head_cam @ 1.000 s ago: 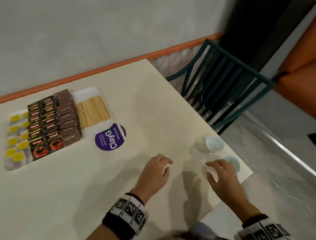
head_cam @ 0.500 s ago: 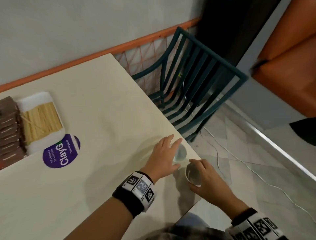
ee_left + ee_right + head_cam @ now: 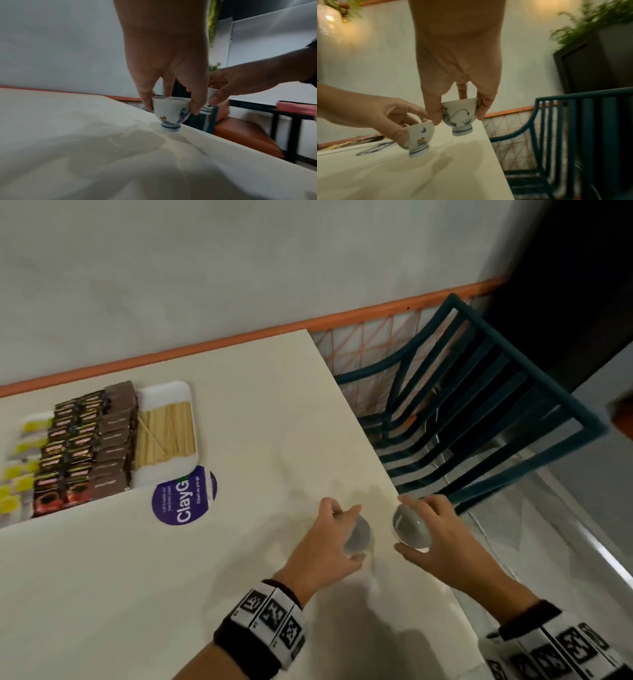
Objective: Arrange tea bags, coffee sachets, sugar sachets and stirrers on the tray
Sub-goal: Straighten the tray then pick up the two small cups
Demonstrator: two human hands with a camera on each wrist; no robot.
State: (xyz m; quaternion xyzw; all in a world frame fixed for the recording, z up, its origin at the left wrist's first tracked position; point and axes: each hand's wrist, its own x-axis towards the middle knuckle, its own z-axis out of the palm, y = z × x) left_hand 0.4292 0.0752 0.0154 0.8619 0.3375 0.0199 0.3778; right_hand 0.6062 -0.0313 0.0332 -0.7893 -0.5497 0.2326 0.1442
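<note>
From the head: gripped one small cup in each of the hands, near the right edge of the counter [image 3: 137,594]. Curled the left hand [image 3: 329,542] from above round the left cup [image 3: 358,537], over the counter; closed the right hand [image 3: 442,539] round the right cup [image 3: 411,529], at the counter's edge, the two cups near each other but apart. Left the tray [image 3: 168,392] well away at the far left of the counter, by the wall, filled in rows: tea bags [image 3: 20,470] with yellow tags at its left, coffee sachets [image 3: 65,453] next, brown sugar sachets [image 3: 113,446] after those, stirrers [image 3: 168,436] in a flat bundle at its right end. Showed a round purple sticker [image 3: 185,496] on the counter just beside the tray's near corner, and a teal chair [image 3: 479,412] past the counter's right edge. From the left wrist: pinched the left cup by its rim between thumb and fingers, upright or slightly tilted, its blue-ringed foot right at the counter; could not tell whether touching. Caught the right hand behind, holding its cup. From the right wrist: held the right cup by the rim with thumb and fingers, tilted a little, clear above the counter's corner, the left cup lower and just beside it.
</note>
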